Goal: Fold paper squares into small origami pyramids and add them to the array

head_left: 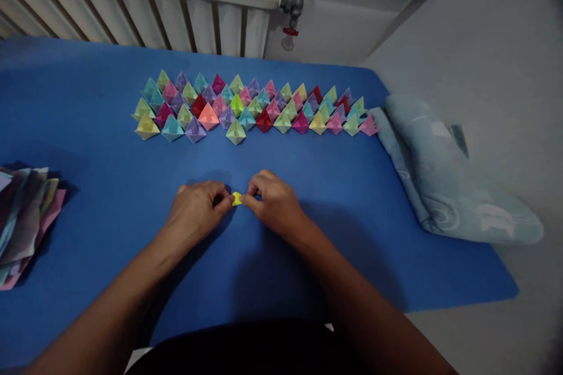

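A small piece of folded yellow paper (237, 198) is held just above or on the blue table, near its middle. My left hand (197, 206) pinches its left end between thumb and fingers. At the right end, the thumb and forefinger of my right hand (275, 199) pinch it too. Only the paper's middle shows between the fingertips; both ends are covered. Beyond my hands, folded paper boats (236, 132) in many colours stand in several close rows.
The blue table (132, 199) reaches back to a white radiator (167, 17) and a pipe valve with a red handle (291, 31). A stack of coloured paper (29, 217) lies at the left edge. A folded pale-blue cloth (453, 181) rests on the right side, by the wall.
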Tool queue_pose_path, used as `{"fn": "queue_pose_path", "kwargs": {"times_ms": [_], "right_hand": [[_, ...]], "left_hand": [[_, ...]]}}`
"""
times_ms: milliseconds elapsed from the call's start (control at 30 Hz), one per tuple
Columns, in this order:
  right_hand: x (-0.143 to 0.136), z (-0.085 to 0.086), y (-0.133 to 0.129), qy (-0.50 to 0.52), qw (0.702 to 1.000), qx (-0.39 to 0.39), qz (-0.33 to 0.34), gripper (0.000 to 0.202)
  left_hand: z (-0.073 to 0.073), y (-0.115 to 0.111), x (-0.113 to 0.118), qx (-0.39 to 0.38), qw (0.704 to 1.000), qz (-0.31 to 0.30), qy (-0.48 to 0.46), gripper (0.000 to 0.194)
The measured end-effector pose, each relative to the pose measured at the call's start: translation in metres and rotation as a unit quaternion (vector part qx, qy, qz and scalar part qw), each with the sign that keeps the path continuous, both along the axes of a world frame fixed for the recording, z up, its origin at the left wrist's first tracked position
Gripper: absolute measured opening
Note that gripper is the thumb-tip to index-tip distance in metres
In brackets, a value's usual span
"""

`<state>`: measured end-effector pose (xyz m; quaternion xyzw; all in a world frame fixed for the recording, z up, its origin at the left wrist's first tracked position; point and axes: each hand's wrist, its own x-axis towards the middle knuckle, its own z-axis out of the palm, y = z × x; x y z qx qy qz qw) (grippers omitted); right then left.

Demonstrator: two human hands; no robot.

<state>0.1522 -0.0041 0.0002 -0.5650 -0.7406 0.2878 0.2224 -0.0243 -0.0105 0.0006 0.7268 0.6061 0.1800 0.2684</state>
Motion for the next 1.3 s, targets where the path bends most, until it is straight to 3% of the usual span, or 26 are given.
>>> {"fn": "queue_pose_path", "kwargs": {"times_ms": [300,400,533,633,800,967,1300], "right_hand": [[0.002,0.003,0.006,-0.028,0.999,-0.036,0.017,0.014],[0.002,0.004,0.008,-0.039,0.998,-0.043,0.026,0.013],[0.001,0.005,0.01,-0.04,0.998,-0.049,0.019,0.015],[0.001,0.006,0.01,-0.034,0.998,-0.045,0.021,0.016],[0.002,0.004,0.011,-0.011,0.999,-0.04,0.033,0.015],[0.005,0.004,0.017,0.039,0.993,-0.1,0.038,0.015],[-0.004,0.017,0.02,-0.002,0.994,-0.108,0.022,0.021]], "left_hand": [[0.0,-0.002,-0.001,0.013,0.998,-0.023,0.062,0.013],[-0.007,-0.005,-0.003,0.123,0.986,-0.08,0.078,0.014],[-0.015,-0.015,-0.008,0.29,0.927,-0.193,0.141,0.027],[-0.018,-0.024,-0.013,0.353,0.892,-0.236,0.154,0.034],[-0.02,-0.029,-0.017,0.354,0.891,-0.241,0.154,0.033],[-0.021,-0.027,-0.018,0.331,0.899,-0.24,0.158,0.032],[-0.025,-0.026,-0.017,0.35,0.896,-0.236,0.139,0.027]]}}
